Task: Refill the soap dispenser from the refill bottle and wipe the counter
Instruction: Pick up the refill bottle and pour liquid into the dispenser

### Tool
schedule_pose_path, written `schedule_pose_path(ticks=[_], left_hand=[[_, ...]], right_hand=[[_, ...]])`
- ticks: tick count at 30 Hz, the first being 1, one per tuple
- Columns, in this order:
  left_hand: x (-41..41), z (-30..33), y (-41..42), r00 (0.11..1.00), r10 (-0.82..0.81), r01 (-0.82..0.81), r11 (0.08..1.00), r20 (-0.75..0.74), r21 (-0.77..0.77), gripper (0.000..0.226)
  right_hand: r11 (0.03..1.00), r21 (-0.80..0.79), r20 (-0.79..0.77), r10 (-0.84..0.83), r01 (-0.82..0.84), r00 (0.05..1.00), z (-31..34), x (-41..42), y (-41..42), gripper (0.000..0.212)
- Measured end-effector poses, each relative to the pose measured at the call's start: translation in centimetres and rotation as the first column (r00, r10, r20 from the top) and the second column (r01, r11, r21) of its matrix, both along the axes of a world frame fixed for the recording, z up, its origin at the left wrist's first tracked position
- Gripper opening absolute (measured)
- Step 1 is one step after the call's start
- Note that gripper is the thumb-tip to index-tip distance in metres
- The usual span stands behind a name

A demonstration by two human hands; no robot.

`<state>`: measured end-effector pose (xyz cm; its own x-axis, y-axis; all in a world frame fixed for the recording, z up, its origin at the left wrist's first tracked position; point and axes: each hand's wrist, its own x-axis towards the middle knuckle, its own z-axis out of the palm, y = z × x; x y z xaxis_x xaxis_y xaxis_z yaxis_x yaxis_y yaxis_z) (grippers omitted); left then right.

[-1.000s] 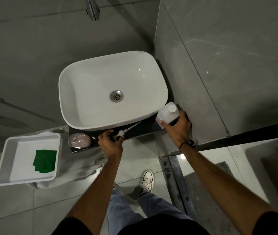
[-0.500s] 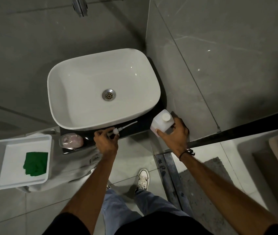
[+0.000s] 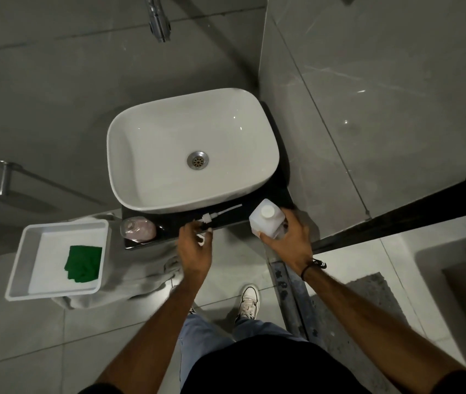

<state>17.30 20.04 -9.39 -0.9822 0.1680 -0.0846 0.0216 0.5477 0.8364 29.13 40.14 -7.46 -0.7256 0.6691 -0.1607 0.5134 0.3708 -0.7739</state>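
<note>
So we've got a narrow, glossy black table [image 3: 169, 223] that the white ceramic basin [image 3: 192, 149] almost fills, leaving just a thin strip along the near edge, and everything we need sits on that strip. Our left hand [image 3: 195, 248] has its fingers curled around the white plastic pump head [image 3: 206, 218], whose thin dip tube lies flat along the strip, pointing right toward the bottle. Our right hand [image 3: 288, 240] grips the square, translucent white refill bottle [image 3: 266, 220] at the table's right corner, white screw cap on, tight against the grey tiled wall [image 3: 368, 109]. The clear, rounded soap dispenser [image 3: 138, 229] with a bit of pinkish soap inside sits open at the left end, well apart from the bottle. Just past that left edge there's a white rectangular plastic tray [image 3: 18, 268] with a crumpled green cloth [image 3: 84, 263] in it, resting on something draped in pale fabric. More room out there over the floor tiles than on the strip.
</note>
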Motion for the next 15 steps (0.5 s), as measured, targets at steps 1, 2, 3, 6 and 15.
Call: schedule_pose_path(ticks=[1, 2, 3, 6, 15], left_hand=[[0.5, 0.9, 0.1, 0.995, -0.095, 0.097, 0.995, -0.043, 0.033, 0.028], [0.8, 1.8, 0.3, 0.971, -0.218, 0.221, 0.975, -0.095, 0.024, 0.034], [0.8, 2.7, 0.5, 0.921, -0.36, 0.359, 0.933, -0.147, -0.032, 0.041], [0.0, 4.9, 2.0, 0.634, -0.726, 0.634, 0.685, -0.267, -0.36, 0.049], [-0.7, 7.5, 3.2, 0.538, -0.759, 0.35, 0.596, -0.366, -0.722, 0.046]], right_hand=[[0.998, 0.031, 0.006, 0.048, -0.048, 0.999, 0.2, 0.1, -0.3, 0.075], [0.994, 0.049, 0.008, 0.1, -0.1, 0.995, 0.4, 0.1, -0.5, 0.074], [0.987, 0.048, 0.01, 0.152, -0.152, 0.988, 0.5, 0.0, -0.6, 0.073], [0.952, 0.067, 0.037, 0.295, -0.297, 0.955, 0.8, -0.3, -1.3, 0.073], [0.923, 0.117, 0.031, 0.366, -0.368, 0.93, 1.4, -1.1, -2.9, 0.068]])
